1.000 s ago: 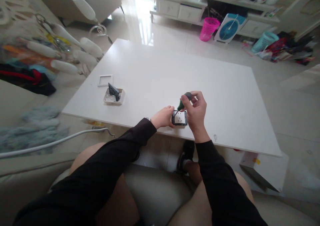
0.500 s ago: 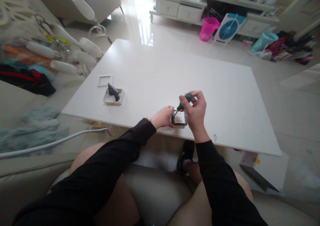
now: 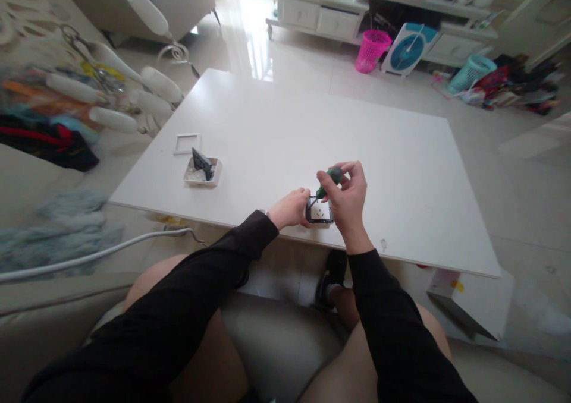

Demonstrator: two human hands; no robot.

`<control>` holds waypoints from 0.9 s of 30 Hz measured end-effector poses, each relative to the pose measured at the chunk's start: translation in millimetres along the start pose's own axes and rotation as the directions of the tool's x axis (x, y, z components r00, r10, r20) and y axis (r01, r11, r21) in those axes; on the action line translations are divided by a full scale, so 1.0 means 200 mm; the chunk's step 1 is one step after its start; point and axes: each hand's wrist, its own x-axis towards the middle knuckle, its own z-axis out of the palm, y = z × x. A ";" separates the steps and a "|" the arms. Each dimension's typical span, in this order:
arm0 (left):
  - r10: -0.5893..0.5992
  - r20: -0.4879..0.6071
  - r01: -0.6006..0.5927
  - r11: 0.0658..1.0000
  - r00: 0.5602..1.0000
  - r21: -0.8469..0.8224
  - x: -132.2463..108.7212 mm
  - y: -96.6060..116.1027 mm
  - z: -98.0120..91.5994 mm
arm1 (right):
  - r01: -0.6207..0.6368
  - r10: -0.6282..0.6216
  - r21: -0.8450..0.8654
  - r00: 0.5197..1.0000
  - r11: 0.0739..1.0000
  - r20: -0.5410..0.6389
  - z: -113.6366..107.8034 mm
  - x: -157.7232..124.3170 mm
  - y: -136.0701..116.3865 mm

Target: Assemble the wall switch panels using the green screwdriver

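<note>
From here I see the white tabletop (image 3: 401, 177) spread across the middle of my view, its near edge running just in front of the person's knees. Past its far side stand a grey upholstered seat (image 3: 147, 5) on the left and a low white cabinet (image 3: 301, 13) toward the right. Two black sleeves (image 3: 191, 290) reach forward from the bottom of the view. On the floor by the cabinet I make out a blue-and-white fan (image 3: 407, 49), with a pink basket (image 3: 372, 51) just to its left.

The left hand (image 3: 291, 209) and right hand (image 3: 350, 201) meet near the tabletop's near edge, each closed on something. Well apart to their left sits a small box (image 3: 204, 183), a dark piece (image 3: 202, 164) standing tilted in it. Between the hands lies a socket (image 3: 320, 210), white face up in a dark surround; my left hand grips its left end, fingers at the far corner and thumb low on the side. A thin white frame (image 3: 188, 135) lies flat just beyond the box. My right hand grips a green-handled screwdriver (image 3: 329, 182), slanting down leftward, its tip at the socket's left edge.
</note>
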 end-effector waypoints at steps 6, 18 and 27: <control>-0.007 -0.005 0.007 1.000 1.000 0.003 -0.01 0.00 0.00 | -0.040 0.036 0.060 0.998 0.997 0.058 0.00 0.00 0.01; -0.019 0.004 0.019 1.000 1.000 0.007 0.00 0.01 -0.01 | -0.048 0.047 0.033 0.999 0.998 0.015 0.00 0.00 0.01; 0.026 -0.019 -0.026 1.000 0.999 -0.016 0.00 -0.01 0.01 | -0.001 0.000 -0.020 1.000 1.000 -0.015 0.00 0.01 0.01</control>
